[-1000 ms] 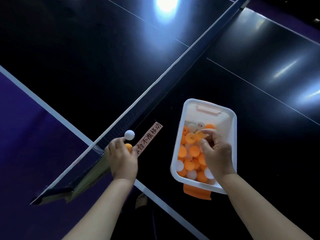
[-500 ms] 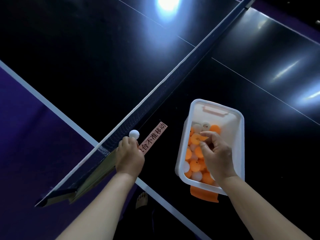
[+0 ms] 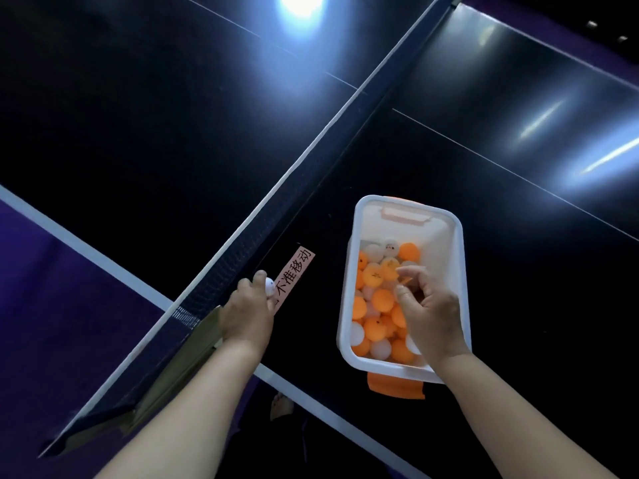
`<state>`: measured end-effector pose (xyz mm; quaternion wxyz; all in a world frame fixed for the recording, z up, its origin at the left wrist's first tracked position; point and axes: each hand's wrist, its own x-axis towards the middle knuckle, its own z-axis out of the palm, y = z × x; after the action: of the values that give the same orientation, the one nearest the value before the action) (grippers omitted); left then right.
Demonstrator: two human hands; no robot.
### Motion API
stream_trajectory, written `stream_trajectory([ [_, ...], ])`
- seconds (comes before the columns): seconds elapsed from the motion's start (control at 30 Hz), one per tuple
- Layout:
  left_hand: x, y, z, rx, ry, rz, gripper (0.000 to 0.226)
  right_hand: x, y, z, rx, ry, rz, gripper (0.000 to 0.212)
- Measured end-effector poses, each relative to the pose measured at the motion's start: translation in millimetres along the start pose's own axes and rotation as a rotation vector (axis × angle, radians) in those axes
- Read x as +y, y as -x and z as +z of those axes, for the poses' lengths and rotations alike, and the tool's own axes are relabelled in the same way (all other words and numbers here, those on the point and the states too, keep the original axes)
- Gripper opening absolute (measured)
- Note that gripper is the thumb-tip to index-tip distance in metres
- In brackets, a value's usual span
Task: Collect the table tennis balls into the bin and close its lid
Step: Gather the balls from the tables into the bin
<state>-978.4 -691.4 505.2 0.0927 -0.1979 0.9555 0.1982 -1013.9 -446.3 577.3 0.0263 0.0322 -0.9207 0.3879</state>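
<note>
Head cam: L hand (image 3: 247,316) grips white ball (image 3: 269,286), R hand (image 3: 428,316) over bin (image 3: 446,250).

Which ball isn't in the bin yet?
The white ball held at the fingertips of the left hand, beside the net and the pink label strip. All other visible balls, orange or white, lie inside the bin.

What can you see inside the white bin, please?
Orange and white table tennis balls fill the lower part of the bin. The right hand above them covers some, and the bin's floor is hidden.
</note>
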Motion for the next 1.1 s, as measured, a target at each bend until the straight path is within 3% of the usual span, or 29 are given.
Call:
stream_trajectory([
  [0.1, 28, 0, -22, 0.041, 0.223, 0.030, 0.045, 0, 0, -9, 0.027, 0.006, 0.042, 0.021],
  [0.2, 69, 4, -49, 0.183, 0.422, 0.218, 0.061, 0, 0, -20, 0.063, 0.001, 0.080, 0.022],
  [0.33, 124, 14, -70, 0.138, 0.698, 0.406, 0.051, 2, 6, -33, 0.119, 0.021, 0.112, 0.022],
  [0.5, 149, 24, -64, -0.078, 0.533, 0.593, 0.079, 6, 15, -45, 0.193, 0.043, 0.183, 0.019],
  [0.63, 135, 21, -54, 0.070, 0.422, 0.442, 0.058, 12, 26, -51, 0.269, 0.059, 0.257, 0.022],
  [0.77, 125, 19, -46, -0.029, 0.355, 0.246, 0.063, 17, 36, -50, 0.308, 0.149, 0.313, 0.028],
  [0.93, 127, 22, -33, -0.113, 0.444, 0.226, 0.027, 20, 41, -51, 0.212, 0.273, 0.457, 0.043],
  [1.1, 129, 30, -35, -0.090, 0.647, 0.221, 0.019, 18, 47, -58, 0.067, 0.259, 0.540, 0.045],
])
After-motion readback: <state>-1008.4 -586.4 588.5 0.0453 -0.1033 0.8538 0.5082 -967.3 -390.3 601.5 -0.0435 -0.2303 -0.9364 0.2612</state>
